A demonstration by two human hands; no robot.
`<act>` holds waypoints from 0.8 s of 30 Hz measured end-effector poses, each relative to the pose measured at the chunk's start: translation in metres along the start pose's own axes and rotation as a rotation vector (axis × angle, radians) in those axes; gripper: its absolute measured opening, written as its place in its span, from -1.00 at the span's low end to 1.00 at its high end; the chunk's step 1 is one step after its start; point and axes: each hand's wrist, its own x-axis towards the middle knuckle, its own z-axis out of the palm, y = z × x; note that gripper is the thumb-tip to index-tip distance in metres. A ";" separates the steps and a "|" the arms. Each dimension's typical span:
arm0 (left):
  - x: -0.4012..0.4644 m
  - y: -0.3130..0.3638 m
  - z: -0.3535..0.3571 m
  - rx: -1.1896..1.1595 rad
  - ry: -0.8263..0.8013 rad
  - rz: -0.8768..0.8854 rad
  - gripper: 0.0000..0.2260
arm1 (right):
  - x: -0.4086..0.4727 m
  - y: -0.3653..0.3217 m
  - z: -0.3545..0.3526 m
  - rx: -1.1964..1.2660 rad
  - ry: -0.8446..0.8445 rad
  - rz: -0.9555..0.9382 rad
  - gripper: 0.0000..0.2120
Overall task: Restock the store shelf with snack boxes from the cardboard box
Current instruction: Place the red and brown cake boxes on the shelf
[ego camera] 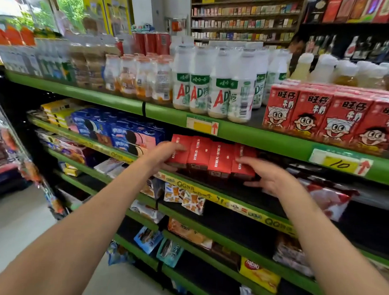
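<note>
Placing step: left hand [164, 153] and right hand [270, 176], fingers spread, press ends of red boxes [211, 156] row, frame centre, on shelf [238, 200]. Next: push row back, square it.

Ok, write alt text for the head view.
Both hands, left and right, flank a row of four red snack boxes standing upright on the second green shelf. Blue cookie boxes sit to their left, and white bottles and red cartons stand on the shelf above.
</note>
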 end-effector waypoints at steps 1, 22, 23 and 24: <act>0.010 0.000 -0.001 0.002 -0.011 -0.007 -0.73 | 0.002 0.000 0.002 -0.033 0.034 0.000 -0.76; 0.125 0.003 0.029 -0.175 -0.144 0.025 -0.79 | -0.019 0.047 0.026 -0.216 0.429 -0.115 -0.55; 0.124 0.004 0.032 -0.192 -0.127 0.028 -0.79 | -0.018 0.049 0.022 -0.234 0.472 -0.136 -0.52; 0.126 0.004 0.036 -0.204 -0.118 0.030 -0.78 | -0.015 0.050 0.020 -0.257 0.501 -0.158 -0.47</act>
